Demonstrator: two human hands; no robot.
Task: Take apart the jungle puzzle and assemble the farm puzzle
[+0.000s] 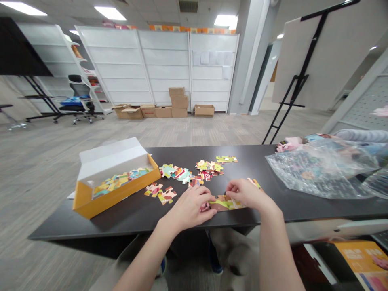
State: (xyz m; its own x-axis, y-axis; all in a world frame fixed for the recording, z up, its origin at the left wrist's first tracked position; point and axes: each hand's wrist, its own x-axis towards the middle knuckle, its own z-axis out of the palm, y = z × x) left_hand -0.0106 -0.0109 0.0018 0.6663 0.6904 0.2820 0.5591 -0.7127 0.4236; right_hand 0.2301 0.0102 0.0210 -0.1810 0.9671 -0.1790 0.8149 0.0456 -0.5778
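Near the table's front edge lies a strip of joined jigsaw pieces (220,204) in green and brown. At its left end, my left hand (192,206) has its thumb and fingers curled round a pinkish puzzle piece (205,207), mostly hidden under them. My right hand (247,193) is closed in a pinch at the strip's upper edge, on a puzzle piece largely covered by the fingers. Beyond my hands is a heap of loose puzzle pieces (209,166). Two more puzzle pieces (166,195) lie left of my left hand. Another piece (254,183) shows partly behind my right hand.
An open yellow box (121,188) holding puzzle pieces stands on the left of the black table (242,155). More pieces (176,173) lie beside it, and a short joined strip (226,159) lies farther back. Clear plastic bags (318,169) cover the table's right side.
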